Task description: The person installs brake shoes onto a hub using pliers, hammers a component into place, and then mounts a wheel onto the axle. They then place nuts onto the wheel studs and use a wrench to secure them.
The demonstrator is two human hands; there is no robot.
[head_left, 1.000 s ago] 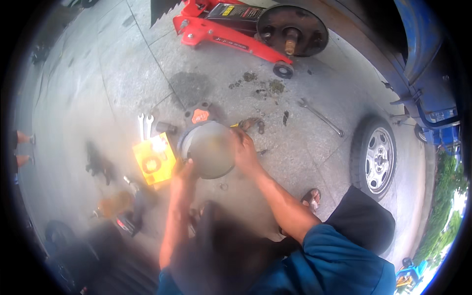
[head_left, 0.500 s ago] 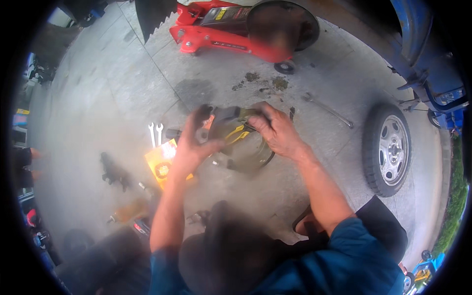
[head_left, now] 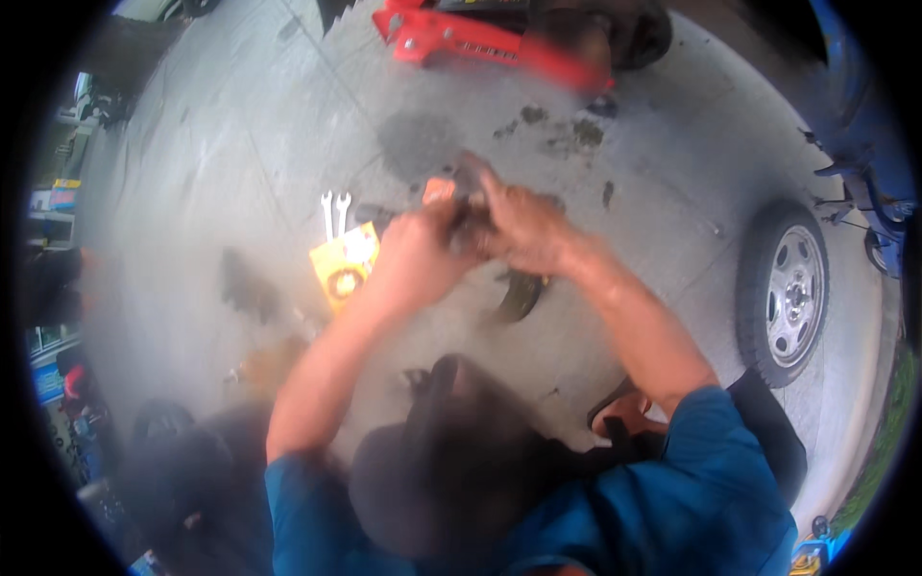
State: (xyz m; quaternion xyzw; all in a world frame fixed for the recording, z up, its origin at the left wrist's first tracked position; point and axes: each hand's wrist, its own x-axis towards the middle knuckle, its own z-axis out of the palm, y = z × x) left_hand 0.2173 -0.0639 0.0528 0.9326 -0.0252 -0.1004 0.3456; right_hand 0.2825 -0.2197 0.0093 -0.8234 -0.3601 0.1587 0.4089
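Note:
My left hand (head_left: 420,252) and my right hand (head_left: 528,228) have come together over the concrete floor, fingers bent around a dark piece between them. Motion blur and my fingers hide what it is. A small orange thing (head_left: 439,190) shows just beyond my left hand. Below my right hand, a dark curved part (head_left: 523,295) hangs into view, with a bit of yellow at its edge. Left of my left hand lies a yellow-orange package (head_left: 343,267), with two open-end wrenches (head_left: 334,213) at its far side.
At the far side stands a red floor jack (head_left: 480,43). A wheel with a silver rim (head_left: 792,293) is at the right, near a blue vehicle (head_left: 860,144). Dark stains (head_left: 567,127) mark the concrete. A blurred dark part (head_left: 248,285) lies at left.
My hands were apart around a dark ring-shaped thing with yellow-handled pliers by my right hand; now they have closed together. The view has shifted, so the jack sits higher and the wheel farther right.

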